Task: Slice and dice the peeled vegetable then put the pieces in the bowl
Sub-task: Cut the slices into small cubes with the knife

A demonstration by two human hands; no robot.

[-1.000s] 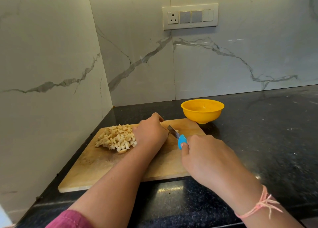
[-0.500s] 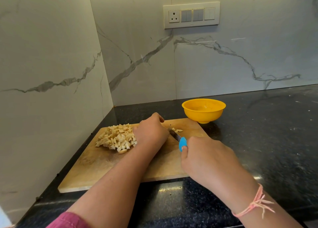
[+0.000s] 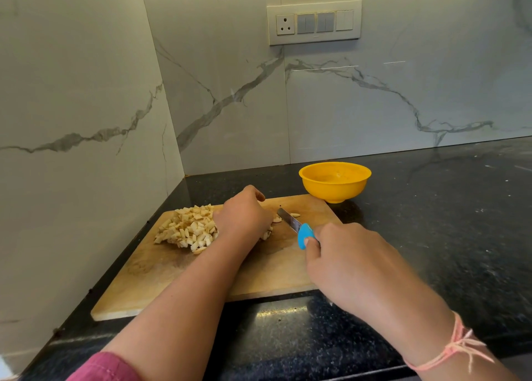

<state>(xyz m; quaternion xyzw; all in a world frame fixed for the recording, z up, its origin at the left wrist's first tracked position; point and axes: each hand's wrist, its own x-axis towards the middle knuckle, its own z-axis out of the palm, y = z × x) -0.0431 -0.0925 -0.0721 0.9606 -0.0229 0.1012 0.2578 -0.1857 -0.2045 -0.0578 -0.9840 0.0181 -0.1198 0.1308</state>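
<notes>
A pile of pale diced vegetable pieces [image 3: 188,228] lies on the left part of the wooden cutting board [image 3: 270,277]. My left hand [image 3: 243,212] sits curled over the vegetable strips it is holding down just right of the pile; most of what it holds is hidden. My right hand [image 3: 342,261] grips a blue-handled knife [image 3: 293,226], its blade angled toward a few loose cut pieces [image 3: 288,217] beside my left fingers. The yellow bowl [image 3: 335,190] stands off the board's far right corner and looks empty.
The dark speckled countertop [image 3: 431,222] stretches to the right and front. Marble walls close off the left side and the back, forming a corner behind the board. A switch panel [image 3: 313,22] is on the back wall.
The knife has worked down and back up beside my left hand. A few freshly cut pieces now lie to the right of the blade. My left hand has stayed in place.
</notes>
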